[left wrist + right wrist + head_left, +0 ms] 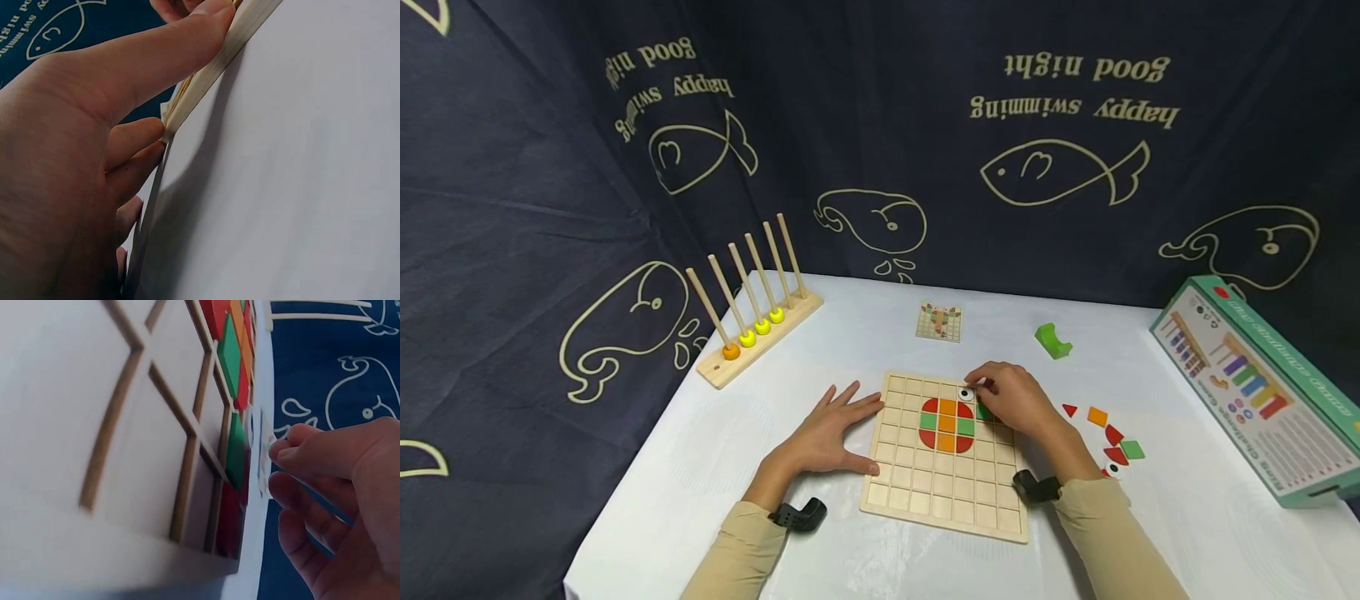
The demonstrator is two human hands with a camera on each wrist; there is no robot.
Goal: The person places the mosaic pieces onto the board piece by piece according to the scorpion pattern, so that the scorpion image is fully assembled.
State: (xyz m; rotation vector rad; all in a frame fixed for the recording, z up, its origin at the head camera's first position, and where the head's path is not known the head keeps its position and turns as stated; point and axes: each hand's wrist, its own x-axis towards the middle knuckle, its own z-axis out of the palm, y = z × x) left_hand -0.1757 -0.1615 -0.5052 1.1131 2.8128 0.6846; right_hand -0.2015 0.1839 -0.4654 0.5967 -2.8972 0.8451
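A square wooden grid board [943, 504] lies on the white table, with red, orange and green pieces [947, 425] set into its middle. My left hand [829, 433] has its fingers spread, fingertips and thumb touching the board's left edge. Over the board's upper right is my right hand [1011, 398], fingers loosely bent. Beside its fingertips sits a white eye piece [966, 394] with a black pupil. In the right wrist view nothing shows between the fingers, which are off the board. A green piece [235, 450] and a red one [230, 515] lie in nearby cells, partly hidden from the head view.
Several loose pieces [1131, 450] lie right of the board. Behind it are a small pattern card [938, 322] and a green curved block [1053, 341]. A peg stand [760, 337] with beads is at the left, and a game box [1255, 392] at the right.
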